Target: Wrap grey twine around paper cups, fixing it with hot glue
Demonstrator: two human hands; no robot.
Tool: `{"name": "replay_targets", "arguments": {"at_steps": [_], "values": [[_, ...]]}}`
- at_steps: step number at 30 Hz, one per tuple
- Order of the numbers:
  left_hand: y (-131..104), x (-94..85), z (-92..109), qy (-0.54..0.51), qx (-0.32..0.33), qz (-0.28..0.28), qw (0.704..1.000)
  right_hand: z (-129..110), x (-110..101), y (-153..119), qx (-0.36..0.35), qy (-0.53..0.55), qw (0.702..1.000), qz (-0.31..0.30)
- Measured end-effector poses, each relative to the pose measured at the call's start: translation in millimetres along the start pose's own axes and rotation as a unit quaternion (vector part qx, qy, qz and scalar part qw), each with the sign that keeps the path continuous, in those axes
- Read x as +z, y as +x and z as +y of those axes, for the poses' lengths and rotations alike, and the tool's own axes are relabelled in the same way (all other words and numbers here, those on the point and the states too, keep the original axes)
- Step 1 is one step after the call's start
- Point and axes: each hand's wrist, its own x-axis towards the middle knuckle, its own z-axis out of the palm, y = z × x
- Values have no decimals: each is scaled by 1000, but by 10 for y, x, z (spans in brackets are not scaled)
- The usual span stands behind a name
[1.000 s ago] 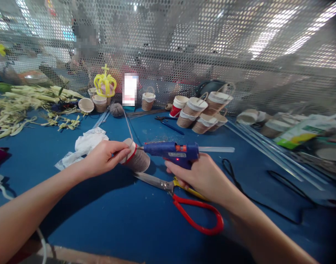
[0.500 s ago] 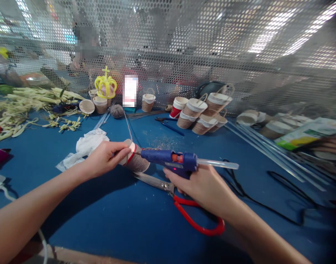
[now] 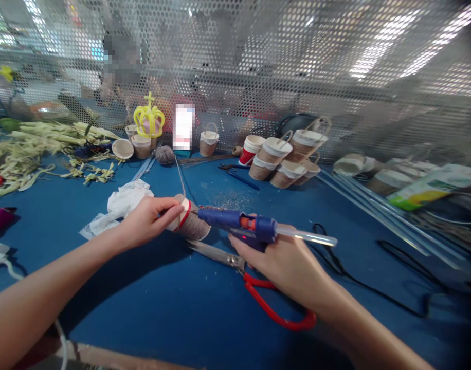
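My left hand (image 3: 152, 218) pinches the rim end of a paper cup (image 3: 193, 225) that lies on its side, wrapped in grey-brown yarn with a red band. A strand runs from the cup back to a grey yarn ball (image 3: 165, 155). In my right hand (image 3: 285, 262) is a blue glue gun (image 3: 235, 221), a clear glue stick jutting from its rear and its nozzle at the cup beside the red band. Red-handled scissors (image 3: 279, 308) lie under the gun and my right hand, blades pointing at the cup.
White cloth (image 3: 129, 199) lies beyond my left forearm. Several wrapped cups (image 3: 276, 154) stand at the back, near a yellow crown (image 3: 148, 121) and a phone (image 3: 183, 127). Clear glue sticks (image 3: 390, 221) and a black cord (image 3: 397, 298) are at right; pale plant strips (image 3: 35, 136) at left.
The glue gun's rear has shifted very slightly to the right, its nozzle still by the cup. A hand at the far right edge is gone from view.
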Motion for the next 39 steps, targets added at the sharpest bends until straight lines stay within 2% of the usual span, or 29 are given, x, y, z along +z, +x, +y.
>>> {"name": "replay_targets", "arguments": {"at_steps": [5, 11, 20, 28, 39], "values": [[7, 7, -10, 3, -5, 6, 1000, 6, 28, -28, 26, 12, 999, -26], [10, 3, -11, 7, -8, 11, 1000, -17, 55, -52, 12, 32, 998, -51], [13, 14, -11, -4, -18, 8, 1000, -33, 32, -39, 20, 18, 999, -36], [26, 19, -14, -5, -43, 20, 999, -55, 36, -66, -4, -3, 998, -69], [29, 19, -21, -30, -31, 19, 999, -76, 13, -49, -4, -6, 998, -60]]}}
